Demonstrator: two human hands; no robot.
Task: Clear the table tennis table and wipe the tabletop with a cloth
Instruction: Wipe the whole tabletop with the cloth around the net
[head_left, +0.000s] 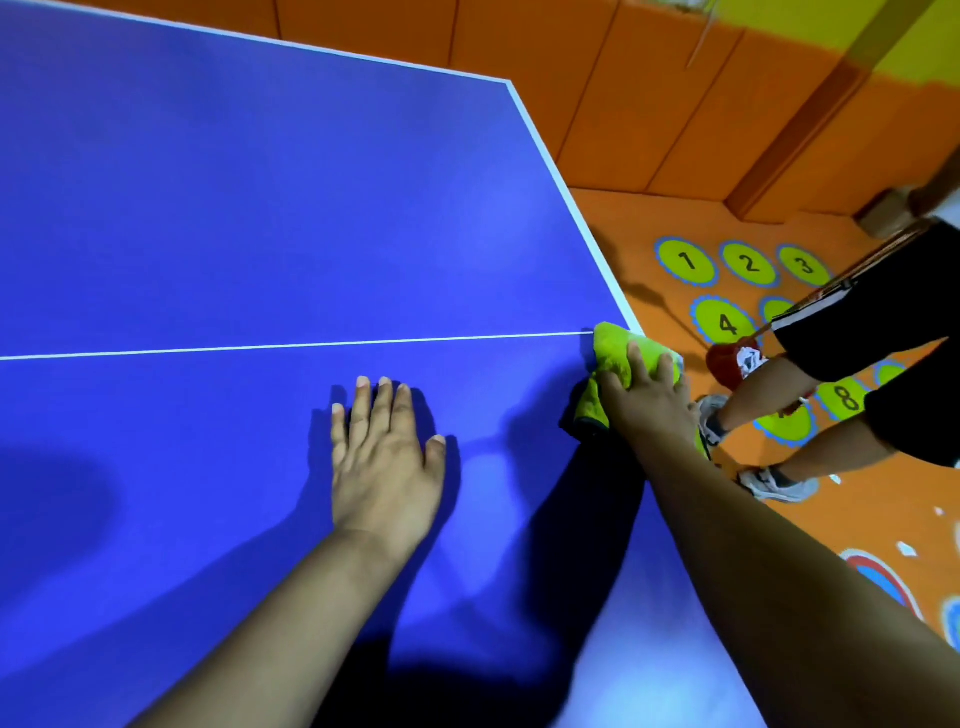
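The blue table tennis table fills most of the view, with a white centre line running across it and a white border along its right edge. A lime-green cloth lies bunched at that right edge, where the centre line ends. My right hand presses down on the cloth, fingers spread over it. My left hand rests flat on the bare tabletop with fingers apart, holding nothing, left of the cloth.
A person in black shorts and sneakers stands close to the table's right edge, holding a red paddle. The orange floor carries numbered green circles and small paper scraps. Orange padded walls stand behind.
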